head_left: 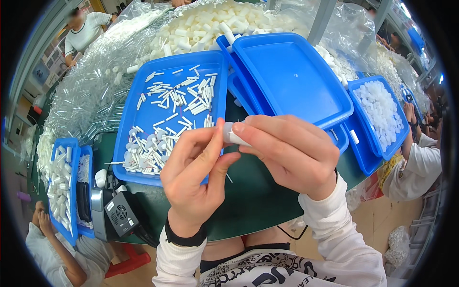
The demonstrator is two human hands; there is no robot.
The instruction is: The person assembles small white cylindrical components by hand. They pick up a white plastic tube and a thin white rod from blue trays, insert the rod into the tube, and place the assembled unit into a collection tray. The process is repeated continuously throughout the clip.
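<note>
Held up in front of me between both hands is a small white cylindrical piece with a translucent round end (228, 133). My left hand (193, 179) is closed, its fingertips pressed against the round end. My right hand (296, 153) pinches the white body between thumb and fingers. A thin rod shows just below the left fingers; I cannot tell what it belongs to. Behind my left hand lies a blue tray (138, 122) of short white sticks (201, 95), some with translucent discs (152, 142) on them.
Stacked blue trays (296, 71) stand ahead, below a heap of white foam cylinders (205, 24). Translucent pieces (380, 110) fill a tray at right. Clear plastic tubes (91, 91) pile up at left, near a black power box (125, 213). Co-workers (86, 31) sit around the table.
</note>
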